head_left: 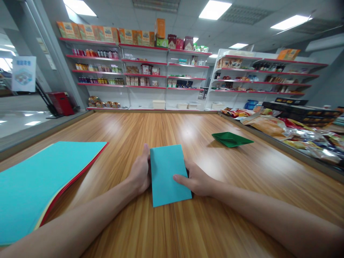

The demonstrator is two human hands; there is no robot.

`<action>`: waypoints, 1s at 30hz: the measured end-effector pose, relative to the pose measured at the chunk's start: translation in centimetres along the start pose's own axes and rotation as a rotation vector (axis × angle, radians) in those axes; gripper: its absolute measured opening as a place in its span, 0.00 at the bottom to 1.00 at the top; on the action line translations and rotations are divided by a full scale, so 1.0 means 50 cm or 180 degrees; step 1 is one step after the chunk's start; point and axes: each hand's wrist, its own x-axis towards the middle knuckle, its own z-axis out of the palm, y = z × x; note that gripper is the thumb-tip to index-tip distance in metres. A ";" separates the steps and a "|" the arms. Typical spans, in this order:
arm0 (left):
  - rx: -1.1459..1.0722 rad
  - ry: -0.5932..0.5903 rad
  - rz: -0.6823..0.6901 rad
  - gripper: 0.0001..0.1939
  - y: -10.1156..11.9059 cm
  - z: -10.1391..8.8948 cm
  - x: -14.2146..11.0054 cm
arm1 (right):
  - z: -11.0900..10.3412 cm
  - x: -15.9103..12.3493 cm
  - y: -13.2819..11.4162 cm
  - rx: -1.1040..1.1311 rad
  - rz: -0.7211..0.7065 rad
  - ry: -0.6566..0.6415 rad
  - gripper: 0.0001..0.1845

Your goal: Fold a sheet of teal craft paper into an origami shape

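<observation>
Fingers of the R hand [200, 180] are gripping the blue paper [168, 168] by its right side, thumb lying on the face & the rest curling behind, mostly out of sight. L hand [140, 173] is standing at the paper's left edge, thumb pointing up; its fingers are mostly hiding, so can't tell how far they're closing or if they're gripping. Blue paper, a small upright-ish rectangle, is sitting btwn the two hands, over the middle of the table [129, 229]; can't tell if its bottom edge is touching. Off left, a stack [51, 179] of big sheets is lying on the table, blue on top w/ cream & red showing along the edge. Farther out on the right, a green fold [231, 140] is resting on the table, well apart from the R hand. Past the right rim, snack packs [290, 132] are lying in a heap, w/ black boxes [303, 114] behind. In the bkgd, a red box [61, 103] is standing at left nr a sign [24, 73], & shelves [147, 94] are holding bottles [100, 53] & orange boxes [90, 33].
</observation>
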 end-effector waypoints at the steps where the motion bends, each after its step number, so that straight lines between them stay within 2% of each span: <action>1: 0.0029 -0.0135 0.0015 0.16 0.000 0.000 -0.001 | 0.000 0.000 0.000 0.0001 -0.0004 0.0013 0.19; 3: 0.0101 -0.0257 0.0038 0.13 0.000 0.000 -0.001 | 0.000 0.001 -0.001 -0.0004 -0.0012 0.0018 0.18; 7: 0.0075 0.0292 0.0154 0.15 -0.001 0.000 0.003 | 0.001 0.002 -0.001 0.0086 -0.0019 -0.0023 0.18; 8: 0.0066 0.0310 0.0154 0.15 -0.002 -0.001 0.004 | 0.000 0.002 -0.001 0.0110 -0.0024 -0.0017 0.18; 12: 0.0130 -0.0182 -0.0006 0.13 -0.004 -0.004 0.007 | -0.001 0.001 0.002 0.0041 -0.0086 -0.0024 0.18; 14: 0.0116 -0.0164 -0.0001 0.13 -0.004 -0.003 0.007 | -0.002 0.000 0.000 -0.0093 -0.0141 -0.0051 0.18; 17: 0.0041 -0.0007 -0.0012 0.15 -0.002 0.001 0.007 | -0.002 -0.001 -0.007 -0.0483 -0.0240 -0.0006 0.20; 25: 0.0054 -0.0082 -0.0152 0.15 0.004 0.002 0.007 | -0.001 -0.004 -0.022 -0.1704 -0.0570 0.0124 0.29; 30: -0.0015 -0.0231 -0.0276 0.17 0.002 -0.001 0.007 | 0.005 -0.006 -0.035 -0.2502 -0.0842 0.0645 0.32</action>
